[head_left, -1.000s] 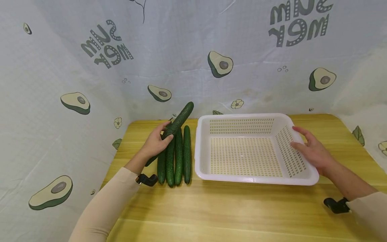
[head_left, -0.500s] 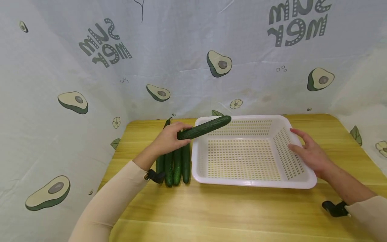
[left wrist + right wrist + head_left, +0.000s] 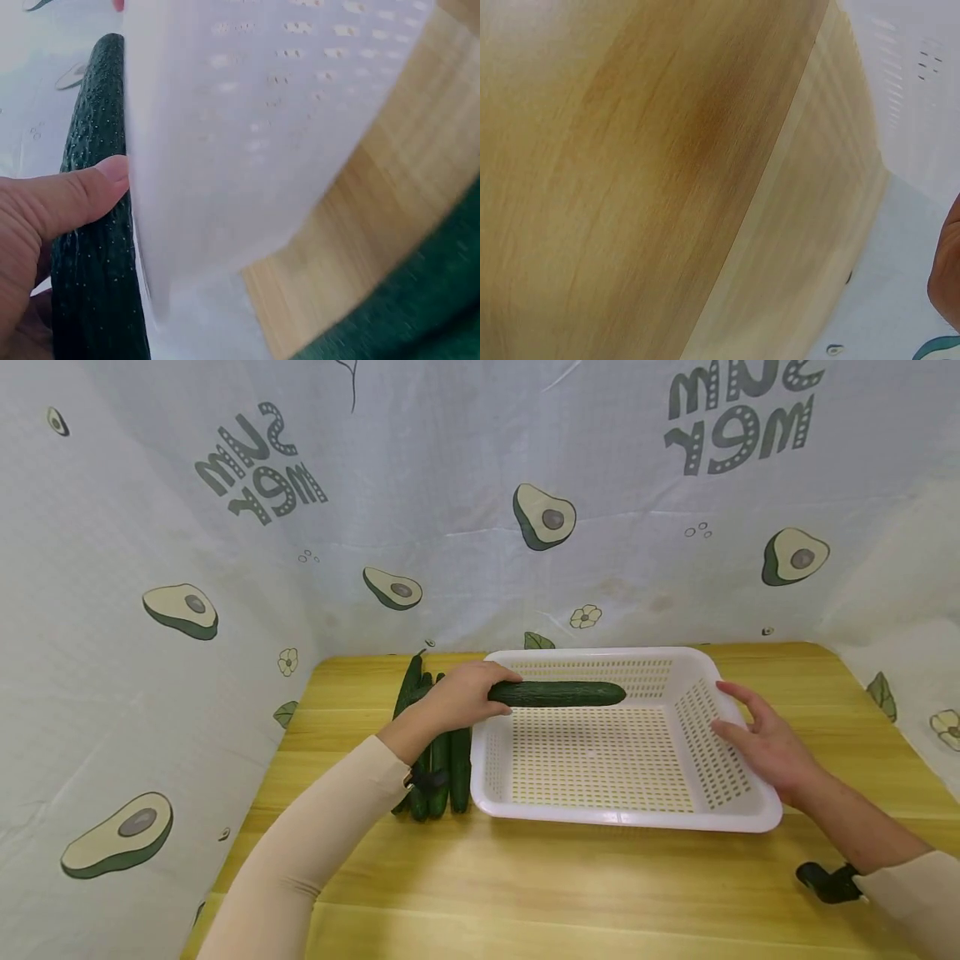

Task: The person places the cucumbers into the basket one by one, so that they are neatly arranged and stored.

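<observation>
My left hand point(image 3: 461, 695) grips one end of a dark green cucumber point(image 3: 562, 694), held level above the left part of a white plastic basket point(image 3: 626, 818). In the left wrist view, the thumb lies across the bumpy cucumber point(image 3: 97, 292) beside the basket's wall point(image 3: 217, 172). At the basket's right end, my right hand point(image 3: 772, 743) holds the rim between thumb and fingers. Only an edge of that hand point(image 3: 945, 277) shows in the right wrist view. Several more cucumbers point(image 3: 460, 768) lie side by side left of the basket, partly hidden under my left forearm.
Everything stands on a wooden table point(image 3: 570, 893). A pale cloth point(image 3: 465, 460) printed with avocados and lettering hangs behind the table and along its sides. Black straps with cameras sit on both wrists.
My left hand has carried the cucumber from above the others rightward over the basket, turning it from slanted to level. The basket has shifted slightly left with my right hand on its rim.
</observation>
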Motion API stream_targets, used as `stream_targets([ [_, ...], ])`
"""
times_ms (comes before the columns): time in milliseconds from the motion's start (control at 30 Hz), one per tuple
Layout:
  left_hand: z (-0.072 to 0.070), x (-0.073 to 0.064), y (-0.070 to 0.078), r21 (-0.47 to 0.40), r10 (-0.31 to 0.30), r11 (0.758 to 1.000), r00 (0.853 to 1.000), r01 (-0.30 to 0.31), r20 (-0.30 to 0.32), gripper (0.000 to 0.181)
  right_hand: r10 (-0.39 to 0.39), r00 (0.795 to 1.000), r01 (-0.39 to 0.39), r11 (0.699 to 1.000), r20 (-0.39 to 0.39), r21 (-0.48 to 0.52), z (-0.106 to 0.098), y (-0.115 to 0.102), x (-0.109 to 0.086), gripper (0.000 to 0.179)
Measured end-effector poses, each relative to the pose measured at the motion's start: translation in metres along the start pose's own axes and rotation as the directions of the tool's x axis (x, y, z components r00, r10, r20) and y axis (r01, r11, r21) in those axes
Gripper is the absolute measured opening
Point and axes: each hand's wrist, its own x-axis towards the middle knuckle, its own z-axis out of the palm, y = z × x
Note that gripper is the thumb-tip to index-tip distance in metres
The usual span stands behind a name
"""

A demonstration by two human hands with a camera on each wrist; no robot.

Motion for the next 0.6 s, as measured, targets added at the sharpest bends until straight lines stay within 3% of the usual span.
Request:
stream_targets([
  [200, 0.001, 0.025, 0.016, -0.012, 0.021, 1.000, 0.996, -0.020, 0.086, 0.055, -0.005, 1.000, 0.005, 1.000, 0.006, 0.007, 0.000, 0.000, 0.001, 0.071],
  [367, 0.000, 0.037, 0.025, 0.027, 0.036, 0.999, 0.986, -0.041, 0.162, 0.054, -0.012, 1.000, 0.012, 1.000, 0.007, 0.013, 0.000, 0.000, 0.001, 0.070],
  [600, -0.011, 0.046, 0.037, 0.090, 0.064, 0.993, 0.982, -0.081, 0.175, 0.048, -0.008, 1.000, 0.008, 1.000, -0.008, 0.000, 0.000, 0.001, 0.000, 0.070],
])
